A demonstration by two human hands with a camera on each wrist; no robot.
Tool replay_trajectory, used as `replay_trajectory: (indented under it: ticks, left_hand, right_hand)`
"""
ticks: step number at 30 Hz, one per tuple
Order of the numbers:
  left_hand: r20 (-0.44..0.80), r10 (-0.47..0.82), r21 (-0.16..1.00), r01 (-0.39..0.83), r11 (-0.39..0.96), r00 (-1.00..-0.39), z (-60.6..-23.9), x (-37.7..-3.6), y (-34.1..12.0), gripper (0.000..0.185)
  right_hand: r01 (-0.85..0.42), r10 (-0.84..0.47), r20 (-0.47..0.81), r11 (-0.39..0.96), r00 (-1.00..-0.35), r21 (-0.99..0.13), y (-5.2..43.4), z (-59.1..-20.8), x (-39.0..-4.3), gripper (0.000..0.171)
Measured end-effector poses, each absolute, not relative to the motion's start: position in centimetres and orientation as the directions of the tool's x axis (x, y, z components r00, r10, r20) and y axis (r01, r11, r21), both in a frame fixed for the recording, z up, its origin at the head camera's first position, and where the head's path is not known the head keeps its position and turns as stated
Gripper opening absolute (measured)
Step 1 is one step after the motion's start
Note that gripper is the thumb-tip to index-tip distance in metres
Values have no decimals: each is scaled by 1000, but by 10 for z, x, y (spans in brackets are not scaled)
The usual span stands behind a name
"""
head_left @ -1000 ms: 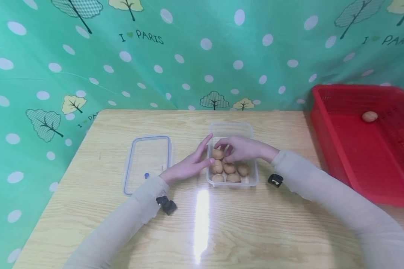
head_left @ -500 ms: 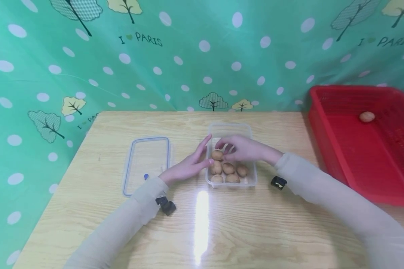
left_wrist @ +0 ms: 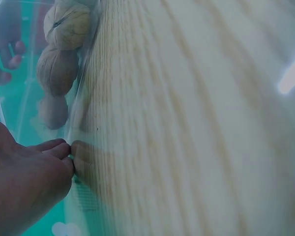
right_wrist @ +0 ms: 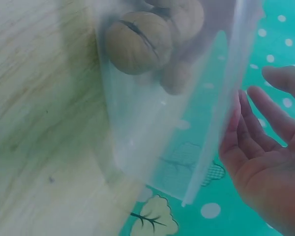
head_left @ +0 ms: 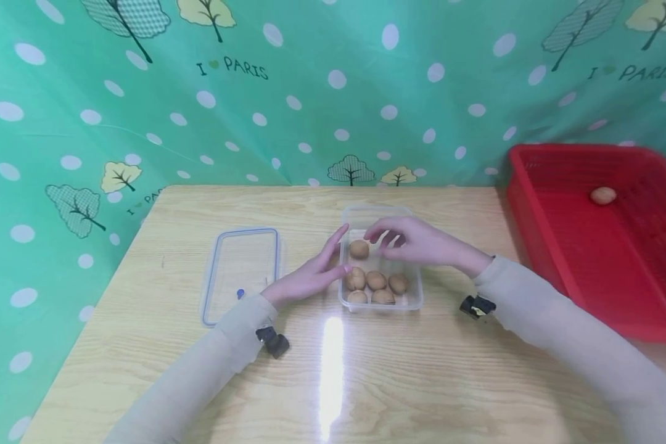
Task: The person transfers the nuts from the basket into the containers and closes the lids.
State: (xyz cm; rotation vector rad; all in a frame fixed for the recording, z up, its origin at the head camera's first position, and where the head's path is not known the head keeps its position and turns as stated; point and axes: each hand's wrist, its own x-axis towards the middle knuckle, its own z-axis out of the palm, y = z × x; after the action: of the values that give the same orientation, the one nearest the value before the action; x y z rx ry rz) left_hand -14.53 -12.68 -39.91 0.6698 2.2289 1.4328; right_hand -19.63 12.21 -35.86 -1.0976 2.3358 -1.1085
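**Walnuts (head_left: 375, 280) in clear box (head_left: 355, 217), left hand (head_left: 309, 275) at its side, right hand (head_left: 416, 242) over it**

Green cloth (head_left: 288, 74) across the back and left, white dots, tree prints, PARIS lettering. Wood-grain table (head_left: 433, 382) in front, bright glare streak (head_left: 332, 376) on its near part. Red basket (head_left: 616, 259) far right, openwork sides. Light sleeves (head_left: 560, 333) on both arms, reaching in from the near side. Box sits mid-table between basket and lid; its top is open. Lid (head_left: 244, 259), clear with blue edging, lies flat left of the box, well apart from it.

Left hand: fingers fairly straight along the box's left wall, thumb spread toward the walnuts and over the rim; no grip on anything. Right hand: above the box's right half, fingers loosely bent, thumb apart from index, visible gap, nothing held.

Small black devices (head_left: 272, 343) at both wrists. Six walnuts visible in the box: five bunched at the near end, one by itself farther back near the left wall. Lone walnut (head_left: 603, 196) in the basket, toward its far end. Blue spot (head_left: 240, 294) shows on the lid.
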Motion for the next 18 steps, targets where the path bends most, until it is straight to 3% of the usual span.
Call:
replay_trajectory:
  ticks: [18]
  left_hand:
    - [-90, 582, 919, 158, 361, -808, -403, -147, -126, 76]
  right_hand:
    - [-527, -729, 35, 460, -684, -714, 169, -329, -190, 30]
